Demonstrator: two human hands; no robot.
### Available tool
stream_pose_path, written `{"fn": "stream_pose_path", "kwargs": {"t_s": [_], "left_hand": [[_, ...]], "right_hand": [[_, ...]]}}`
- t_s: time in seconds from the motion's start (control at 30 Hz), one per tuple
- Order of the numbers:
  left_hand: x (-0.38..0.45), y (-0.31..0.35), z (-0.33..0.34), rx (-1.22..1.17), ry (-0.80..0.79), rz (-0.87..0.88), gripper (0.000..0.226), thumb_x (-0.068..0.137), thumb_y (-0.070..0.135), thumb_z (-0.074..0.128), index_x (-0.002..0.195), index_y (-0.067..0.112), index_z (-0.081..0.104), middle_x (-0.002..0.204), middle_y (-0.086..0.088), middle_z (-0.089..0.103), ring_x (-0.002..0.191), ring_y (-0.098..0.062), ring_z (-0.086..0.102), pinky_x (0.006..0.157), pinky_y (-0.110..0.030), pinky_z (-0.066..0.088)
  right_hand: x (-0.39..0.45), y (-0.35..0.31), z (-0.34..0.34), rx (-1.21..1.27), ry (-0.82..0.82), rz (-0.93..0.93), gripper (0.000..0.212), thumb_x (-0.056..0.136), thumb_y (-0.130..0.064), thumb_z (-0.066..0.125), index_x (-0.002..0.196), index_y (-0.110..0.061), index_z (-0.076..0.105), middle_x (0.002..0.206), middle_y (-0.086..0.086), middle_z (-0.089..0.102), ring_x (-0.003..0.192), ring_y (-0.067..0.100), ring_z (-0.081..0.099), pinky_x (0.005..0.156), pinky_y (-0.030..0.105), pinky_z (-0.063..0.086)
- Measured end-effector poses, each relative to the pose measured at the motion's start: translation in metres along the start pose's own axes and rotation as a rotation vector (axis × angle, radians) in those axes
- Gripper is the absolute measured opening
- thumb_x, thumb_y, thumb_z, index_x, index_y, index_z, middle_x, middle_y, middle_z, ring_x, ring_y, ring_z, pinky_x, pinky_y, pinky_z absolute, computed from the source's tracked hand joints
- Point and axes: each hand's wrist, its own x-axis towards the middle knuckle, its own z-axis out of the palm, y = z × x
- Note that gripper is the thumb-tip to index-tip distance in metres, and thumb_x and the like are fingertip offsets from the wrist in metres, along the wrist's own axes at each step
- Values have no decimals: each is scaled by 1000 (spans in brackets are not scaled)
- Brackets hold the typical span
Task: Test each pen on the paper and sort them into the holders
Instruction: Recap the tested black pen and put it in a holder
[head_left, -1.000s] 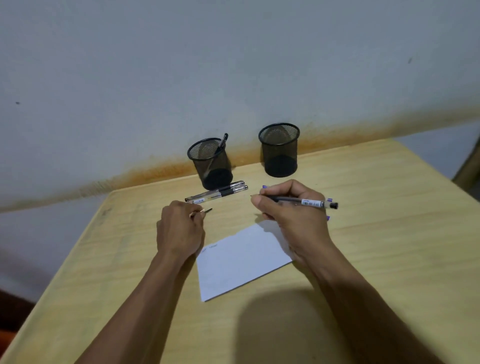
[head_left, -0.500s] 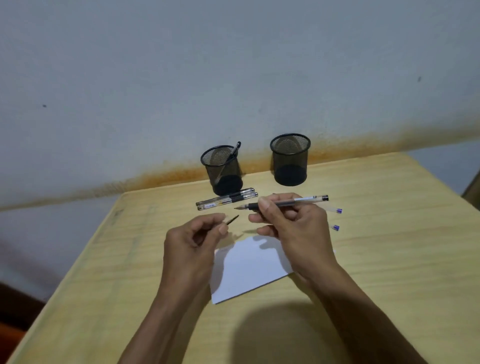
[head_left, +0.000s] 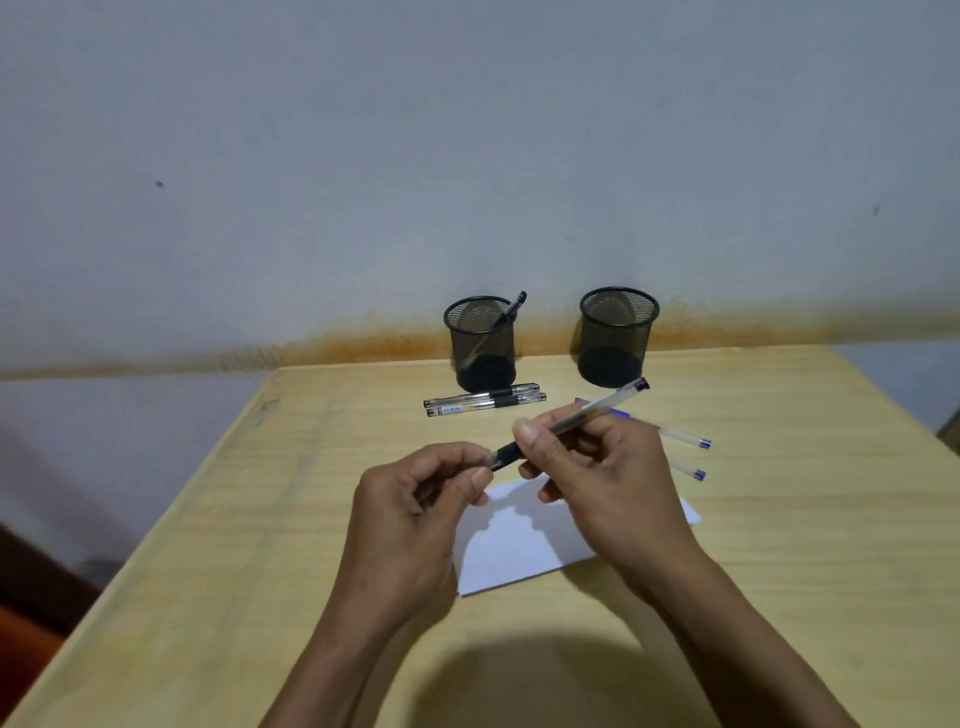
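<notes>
My right hand (head_left: 608, 478) grips a clear pen with a black grip (head_left: 587, 418) above the white paper (head_left: 519, 551). My left hand (head_left: 415, 499) pinches at the pen's tip end; whatever it holds there is hidden by the fingers. Two black mesh holders stand at the back of the table: the left holder (head_left: 483, 343) has one black pen (head_left: 511, 309) in it, the right holder (head_left: 617, 335) looks empty. Two black pens (head_left: 483, 402) lie side by side in front of the left holder. Two purple-capped pens (head_left: 688, 441) lie to the right, partly behind my right hand.
The light wooden table (head_left: 779, 545) meets a grey wall with an orange-stained band at the back. The table's left edge runs diagonally down to the lower left, with dark floor beyond it.
My hands have come together. The pen has tilted so its tip points down-left into my left fingers. The small black piece in my left fingers is now out of sight.
</notes>
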Motion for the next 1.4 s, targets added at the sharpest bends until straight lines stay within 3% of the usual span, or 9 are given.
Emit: {"fn": "stream_pose_path", "kwargs": {"t_s": [0.33, 0.5, 0.6, 0.73, 1.0, 1.07, 1.2, 1.3, 1.4], "left_hand": [[2, 21, -7, 63, 22, 168, 17, 80, 3, 75, 82, 20, 76, 70, 6, 73, 60, -10, 66, 63, -21, 53], [12, 19, -10, 144, 68, 169, 17, 79, 10, 77, 82, 26, 74, 70, 10, 72, 61, -8, 68, 64, -18, 53], [15, 16, -17, 263, 99, 202, 13, 81, 14, 77, 82, 27, 74, 73, 16, 72, 67, -7, 69, 67, -16, 52], [18, 16, -16, 389, 71, 320, 14, 79, 10, 78, 84, 24, 76, 77, 18, 71, 76, 1, 66, 69, -9, 47], [35, 21, -20, 380, 12, 406, 15, 79, 15, 79, 89, 26, 76, 76, 22, 71, 71, 6, 67, 66, -8, 48], [42, 23, -21, 304, 13, 334, 11, 79, 26, 77, 91, 26, 76, 75, 21, 72, 70, 2, 68, 66, -10, 50], [70, 16, -21, 251, 104, 192, 23, 77, 46, 73, 89, 25, 75, 71, 11, 72, 70, -4, 68, 62, -12, 48], [103, 3, -13, 346, 137, 148, 28, 79, 47, 73, 96, 24, 71, 78, 11, 70, 76, -3, 64, 65, -14, 47], [137, -9, 0, 444, 137, 141, 47, 81, 49, 71, 118, 21, 63, 106, 7, 67, 94, -7, 61, 78, -25, 48]], "right_hand": [[-5, -11, 4, 152, 46, -8, 32, 71, -38, 77, 83, -8, 74, 63, -1, 68, 53, 13, 59, 56, 23, 52], [2, -9, -1, 307, 135, 166, 45, 67, -34, 83, 103, -9, 71, 78, 6, 72, 62, 9, 66, 58, 25, 53], [-2, -7, -13, 3, 313, -32, 32, 76, -25, 85, 104, -19, 68, 89, 3, 72, 63, 9, 67, 59, 27, 56], [6, 2, -6, -632, 33, -568, 23, 82, -13, 82, 104, -19, 79, 99, -2, 69, 67, 5, 61, 60, 22, 54], [39, 10, 2, -881, -221, -747, 18, 95, -30, 61, 104, -19, 71, 92, -2, 65, 78, 16, 59, 60, 35, 53], [47, 13, 4, -815, -183, -727, 16, 94, -28, 62, 104, -19, 71, 93, -3, 67, 73, 8, 54, 61, 31, 52], [74, 3, 1, -451, 181, -510, 5, 88, -19, 77, 88, -19, 72, 74, -1, 74, 61, 9, 63, 59, 17, 51], [109, -10, -4, -142, 366, -274, 10, 89, -22, 77, 84, -16, 70, 70, 4, 76, 66, 17, 76, 69, 38, 63], [142, -17, -4, 27, 460, -191, 11, 89, -21, 77, 91, -10, 72, 70, 2, 78, 71, 15, 78, 77, 41, 65]]}}
